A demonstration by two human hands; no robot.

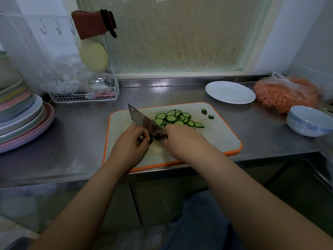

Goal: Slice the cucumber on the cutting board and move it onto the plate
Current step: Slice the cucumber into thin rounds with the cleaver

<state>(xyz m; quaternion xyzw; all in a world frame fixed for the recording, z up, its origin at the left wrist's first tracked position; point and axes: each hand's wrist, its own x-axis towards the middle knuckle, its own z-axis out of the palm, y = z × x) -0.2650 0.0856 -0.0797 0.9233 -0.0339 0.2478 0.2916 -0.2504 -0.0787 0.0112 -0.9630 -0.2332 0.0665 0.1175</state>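
Head view, going round the clock from the middle of the cutting board:

Cutting board (221,139): white with an orange rim, sitting on the steel counter (72,141) right at its front edge.

My right hand (180,139): at about 6 o'clock, fist wrapped tight round the cleaver handle, which my hand pretty much hides.

Cleaver (142,118): blade runs from my right hand up toward 10 o'clock, edge down on the board, tucked right beside my left knuckles.

My left hand (131,141): at about 7 o'clock, fingers curled in, pinching what's left of the cucumber.

Cucumber stub (151,139): just a tiny dark green bit poking out between my left fingertips and the blade.

Slices (175,118): a loose overlapping pile at 12 o'clock, just past the blade.

End pieces (207,113): two little nubs off at 2 o'clock, apart from the pile.

Plate (230,92): white, nothing on it yet, on the counter past the board's far right corner, at 1 o'clock.

Bowl (308,121): white and blue, way over at 3 o'clock.

Orange bag (286,92): clear plastic with orange stuff inside, between plate and bowl, can't tell what it is.

Stacked plates (21,116): pastel pile at 9 o'clock.

Wire rack (84,96): at 10 to 11 o'clock, by the frosted window.
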